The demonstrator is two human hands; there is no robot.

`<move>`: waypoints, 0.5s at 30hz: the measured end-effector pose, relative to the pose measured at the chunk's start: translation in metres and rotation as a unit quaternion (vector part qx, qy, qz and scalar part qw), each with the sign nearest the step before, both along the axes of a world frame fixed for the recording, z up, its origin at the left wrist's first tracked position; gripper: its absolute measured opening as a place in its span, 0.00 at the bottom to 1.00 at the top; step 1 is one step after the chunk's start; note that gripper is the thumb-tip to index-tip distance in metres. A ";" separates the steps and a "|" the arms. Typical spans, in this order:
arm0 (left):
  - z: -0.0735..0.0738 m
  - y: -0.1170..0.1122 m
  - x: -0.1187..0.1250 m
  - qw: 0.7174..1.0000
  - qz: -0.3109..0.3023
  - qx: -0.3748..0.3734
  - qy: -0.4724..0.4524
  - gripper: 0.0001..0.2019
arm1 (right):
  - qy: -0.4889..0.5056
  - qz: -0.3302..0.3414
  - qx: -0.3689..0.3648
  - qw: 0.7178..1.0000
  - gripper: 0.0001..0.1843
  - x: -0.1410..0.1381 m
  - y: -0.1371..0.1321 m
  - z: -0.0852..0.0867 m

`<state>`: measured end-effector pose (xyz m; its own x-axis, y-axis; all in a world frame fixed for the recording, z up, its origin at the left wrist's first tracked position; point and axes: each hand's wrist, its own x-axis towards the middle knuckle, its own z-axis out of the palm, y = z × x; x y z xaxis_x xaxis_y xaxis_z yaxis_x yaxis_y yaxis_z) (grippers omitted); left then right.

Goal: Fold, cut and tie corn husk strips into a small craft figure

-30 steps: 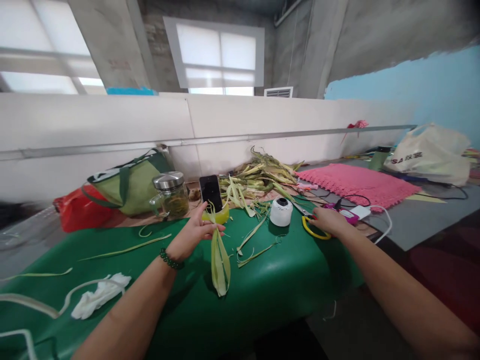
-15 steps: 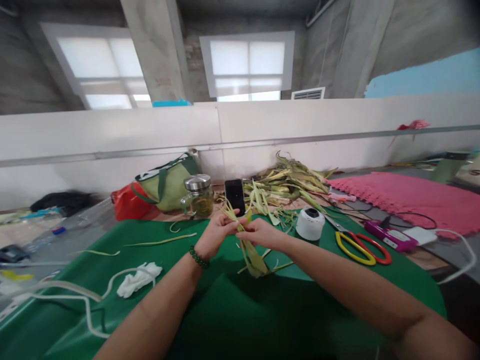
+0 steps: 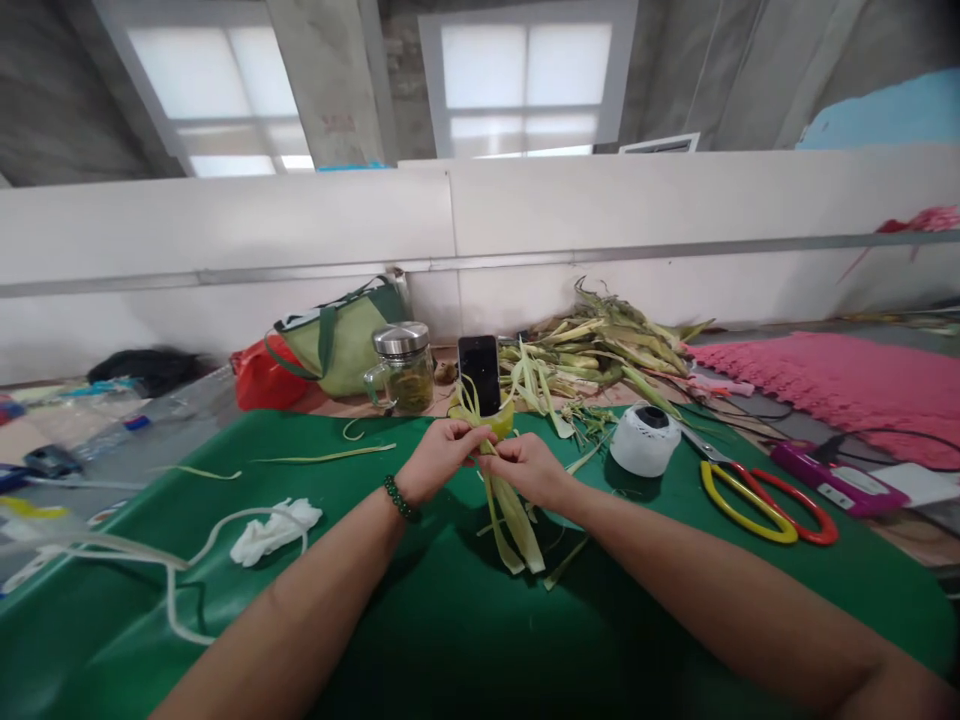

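Note:
Between both hands I hold a small bundle of pale green corn husk strips (image 3: 517, 525). My left hand (image 3: 445, 455), with a green bead bracelet (image 3: 399, 497) at its wrist, pinches the upper part, where thin ends stick up. My right hand (image 3: 529, 468) grips the same bundle just beside it, fingertips nearly meeting the left ones. Wider husk ends hang below the fingers over the green mat (image 3: 450, 620). A phone (image 3: 479, 372) leans upright in a yellow holder (image 3: 501, 420) just beyond the hands. The exact grip point is hidden by the fingers.
To the right stand a white thread spool (image 3: 643, 443) and scissors with red and yellow handles (image 3: 750, 500). A husk pile (image 3: 607, 340), a lidded glass jar (image 3: 405, 375) and a green bag (image 3: 349, 340) line the back. Crumpled tissue (image 3: 276, 532) and a white cable (image 3: 171, 595) lie left.
The view has tilted down and shifted slightly left. The hanging husk ends have swung and now fan out below my hands, with separate strips showing. Both hands keep their pinch.

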<state>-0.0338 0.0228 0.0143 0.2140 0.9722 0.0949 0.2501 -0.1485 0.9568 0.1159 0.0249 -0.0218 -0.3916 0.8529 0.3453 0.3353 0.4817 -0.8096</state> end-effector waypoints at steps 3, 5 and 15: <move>0.002 -0.002 0.000 1.000 -0.005 0.002 -0.015 0.18 | -0.006 -0.003 0.014 1.000 0.25 0.000 0.000 0.000; 0.004 -0.003 -0.001 1.000 -0.017 0.021 -0.002 0.18 | -0.013 0.014 0.024 1.000 0.25 0.000 -0.002 0.002; 0.007 0.000 -0.006 0.999 -0.039 0.004 0.009 0.17 | -0.010 0.042 0.006 0.999 0.28 0.005 0.003 0.001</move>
